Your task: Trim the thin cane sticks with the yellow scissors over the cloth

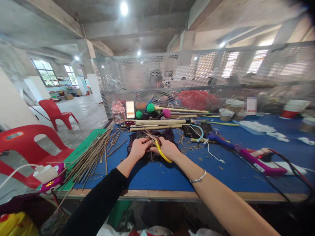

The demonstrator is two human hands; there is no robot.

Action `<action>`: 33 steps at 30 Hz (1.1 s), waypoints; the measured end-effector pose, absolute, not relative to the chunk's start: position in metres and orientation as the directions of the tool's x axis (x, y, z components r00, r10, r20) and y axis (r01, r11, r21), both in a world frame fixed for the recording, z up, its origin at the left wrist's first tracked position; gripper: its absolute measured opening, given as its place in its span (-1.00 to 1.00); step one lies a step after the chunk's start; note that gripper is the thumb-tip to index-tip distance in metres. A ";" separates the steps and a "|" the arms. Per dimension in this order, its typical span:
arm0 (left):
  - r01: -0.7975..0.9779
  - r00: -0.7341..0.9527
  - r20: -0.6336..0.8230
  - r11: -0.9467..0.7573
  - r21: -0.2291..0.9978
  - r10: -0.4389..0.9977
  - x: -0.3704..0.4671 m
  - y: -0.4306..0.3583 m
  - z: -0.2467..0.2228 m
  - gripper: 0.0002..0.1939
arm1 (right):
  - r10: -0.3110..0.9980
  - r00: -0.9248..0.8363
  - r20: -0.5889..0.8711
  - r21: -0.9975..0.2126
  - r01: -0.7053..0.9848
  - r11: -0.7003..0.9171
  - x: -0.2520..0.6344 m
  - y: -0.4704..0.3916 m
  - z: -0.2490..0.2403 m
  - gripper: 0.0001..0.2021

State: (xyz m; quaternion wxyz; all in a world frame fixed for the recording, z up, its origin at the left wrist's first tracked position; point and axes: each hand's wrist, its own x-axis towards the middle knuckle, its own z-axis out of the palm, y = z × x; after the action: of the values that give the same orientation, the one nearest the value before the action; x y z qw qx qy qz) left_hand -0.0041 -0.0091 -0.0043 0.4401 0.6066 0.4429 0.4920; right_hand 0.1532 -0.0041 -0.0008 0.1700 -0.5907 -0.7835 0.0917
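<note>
Near the middle of the blue table point(169, 178), my left hand point(139, 148) and my right hand point(167, 149) are close together over a dark cloth point(169, 135) strewn with small plant bits. My right hand is wrapped round yellow-handled scissors point(161, 154), their blades pointing up and left, away from me. The fingers of my left hand are pressed together beside the blades; what they pinch is too small to make out. Thin brown sticks point(94, 157) lie in a loose pile left of my hands.
Long pale sticks point(162, 122) lie behind the cloth, with green yarn balls point(150, 108). A pink-lidded jar point(118, 113) stands back left. Purple power strips point(262, 162) with cables lie right; another point(52, 182) is at left. A perforated metal screen point(137, 77) rises behind.
</note>
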 end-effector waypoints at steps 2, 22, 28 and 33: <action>0.084 0.122 0.195 -0.206 0.975 0.973 -0.004 -0.008 -0.006 -0.69 | 0.960 -0.236 0.152 -0.361 0.891 0.276 0.155 -0.003 -0.002 -0.47; -0.050 0.185 0.075 -0.067 0.997 0.980 -0.001 -0.006 -0.008 -0.83 | 0.947 -0.279 0.157 -0.480 0.817 0.320 0.155 -0.002 -0.008 -0.43; 0.072 0.187 0.093 -0.108 0.992 0.978 -0.002 -0.007 -0.008 -0.79 | 0.938 -0.304 0.167 -0.440 0.828 0.347 0.154 -0.005 -0.004 -0.44; 0.164 0.144 0.155 -0.178 0.970 0.977 -0.003 -0.006 -0.010 -0.76 | 0.963 -0.214 0.162 -0.343 0.903 0.258 0.152 -0.006 -0.005 -0.44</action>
State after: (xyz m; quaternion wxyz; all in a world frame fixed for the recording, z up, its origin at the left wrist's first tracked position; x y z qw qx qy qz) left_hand -0.0031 -0.0061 -0.0095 0.4416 0.6141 0.4648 0.4602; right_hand 0.1515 -0.0057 -0.0045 0.1724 -0.6026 -0.7742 0.0874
